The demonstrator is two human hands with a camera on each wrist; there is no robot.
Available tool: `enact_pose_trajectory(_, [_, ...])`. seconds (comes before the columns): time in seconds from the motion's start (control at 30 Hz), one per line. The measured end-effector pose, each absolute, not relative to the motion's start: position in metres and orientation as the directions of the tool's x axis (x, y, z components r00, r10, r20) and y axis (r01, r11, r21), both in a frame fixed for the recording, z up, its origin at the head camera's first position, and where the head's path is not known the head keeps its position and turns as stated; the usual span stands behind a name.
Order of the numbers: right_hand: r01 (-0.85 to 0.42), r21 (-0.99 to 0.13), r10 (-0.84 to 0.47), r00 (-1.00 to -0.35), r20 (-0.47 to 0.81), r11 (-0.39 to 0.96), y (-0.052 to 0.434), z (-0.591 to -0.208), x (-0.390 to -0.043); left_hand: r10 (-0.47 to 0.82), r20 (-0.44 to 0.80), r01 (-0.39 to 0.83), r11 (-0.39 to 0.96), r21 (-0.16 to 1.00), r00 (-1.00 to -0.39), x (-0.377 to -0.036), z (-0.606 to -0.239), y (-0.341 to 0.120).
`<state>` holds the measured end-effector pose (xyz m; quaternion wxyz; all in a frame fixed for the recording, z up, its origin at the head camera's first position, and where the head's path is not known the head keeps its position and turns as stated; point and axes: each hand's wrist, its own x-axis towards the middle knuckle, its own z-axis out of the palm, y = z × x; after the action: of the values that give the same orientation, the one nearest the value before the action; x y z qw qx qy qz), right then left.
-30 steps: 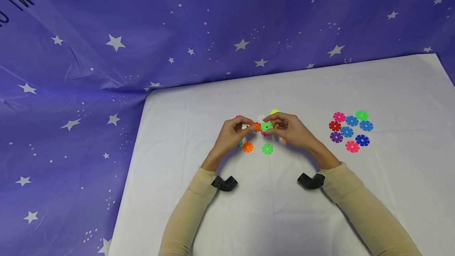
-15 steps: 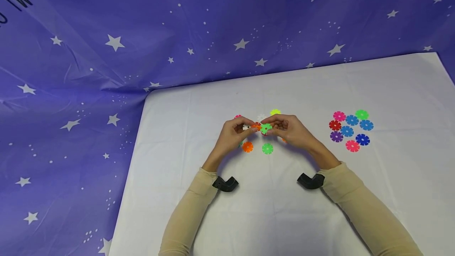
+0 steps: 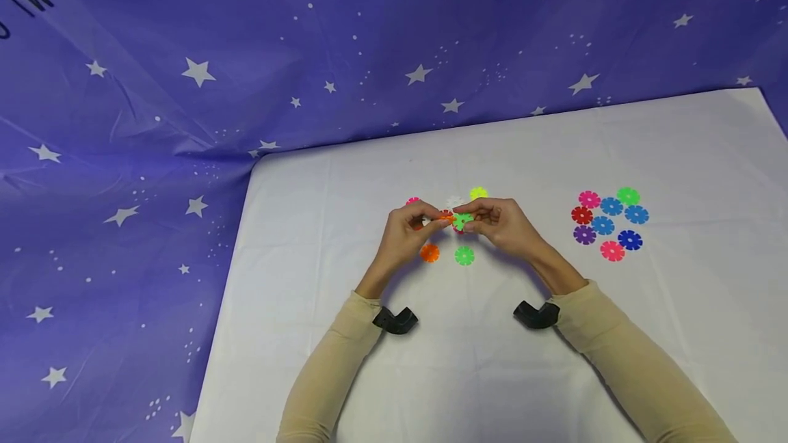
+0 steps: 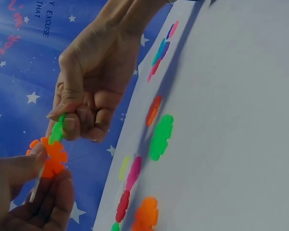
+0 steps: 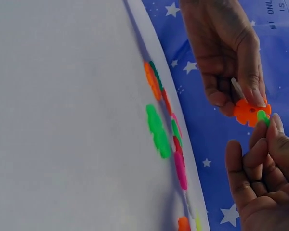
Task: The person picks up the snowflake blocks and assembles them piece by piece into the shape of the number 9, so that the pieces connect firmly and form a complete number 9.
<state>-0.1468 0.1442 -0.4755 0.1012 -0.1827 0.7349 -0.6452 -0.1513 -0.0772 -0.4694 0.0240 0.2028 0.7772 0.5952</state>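
Note:
Thumb and fingers of my left hand [image 3: 403, 234] pinch a notched orange plastic disc [image 4: 56, 159], seen nearly edge-on in the head view. A white disc [image 5: 237, 88] sticks out from it between the left fingers, mostly covered by them. From the other side my right hand [image 3: 509, 227] pinches a green notched disc [image 3: 463, 221] by its edge. Both wrist views show the green disc meeting the orange one's rim, at an angle to it. The hands hold these pieces above the table, fingertips close together.
Under and around the hands lie several loose discs, among them an orange disc [image 3: 429, 253], a green disc [image 3: 464, 256] and a yellow disc [image 3: 478, 194]. A second group, including a purple disc [image 3: 584, 235], lies to the right on the white tablecloth [image 3: 455, 374]. A starry purple cloth [image 3: 345, 39] hangs behind.
The orange disc has tilted from facing the head camera to nearly edge-on, and the white disc is more covered by the left fingers. Both hands keep their grips in nearly the same place.

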Motion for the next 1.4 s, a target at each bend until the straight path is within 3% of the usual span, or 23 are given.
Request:
enact_pose_trajectory(0.27, [-0.145, -0.983, -0.426, -0.901, 0.083, 0.116, 0.142, -0.478, -0.148, 0.399, 0.18, 0.33, 0.348, 0.877, -0.899, -0.153, -0.466, -0.078])
enact_pose_trajectory(0.47, [-0.234, -0.961, -0.526, -0.841, 0.123, 0.149, 0.153, -0.479, -0.154, 0.439, 0.127, 0.31, 0.377, 0.873, -0.889, -0.155, -0.465, -0.083])
enact_pose_trajectory(0.63, [-0.356, -0.866, -0.559, -0.822, 0.111, 0.352, 0.177, -0.479, -0.16, 0.403, 0.075, 0.244, 0.388, 0.889, -0.912, -0.155, -0.464, -0.088])
enact_pose_trajectory(0.73, [-0.385, -0.767, -0.566, -0.824, 0.035, 0.514, 0.19, -0.479, -0.162, 0.409, 0.054, 0.223, 0.379, 0.898, -0.911, -0.156, -0.464, -0.09])
enact_pose_trajectory(0.9, [-0.387, -0.657, -0.569, -0.818, -0.08, 0.647, 0.203, -0.48, -0.162, 0.438, 0.041, 0.219, 0.365, 0.905, -0.898, -0.156, -0.462, -0.09])
enact_pose_trajectory(1.1, [-0.408, -0.608, -0.572, -0.815, -0.094, 0.681, 0.203, -0.48, -0.162, 0.456, 0.044, 0.221, 0.342, 0.913, -0.889, -0.157, -0.46, -0.089])
enact_pose_trajectory(1.4, [-0.379, -0.637, -0.553, -0.828, -0.09, 0.671, 0.195, -0.479, -0.163, 0.499, 0.035, 0.237, 0.347, 0.907, -0.866, -0.158, -0.46, -0.089])
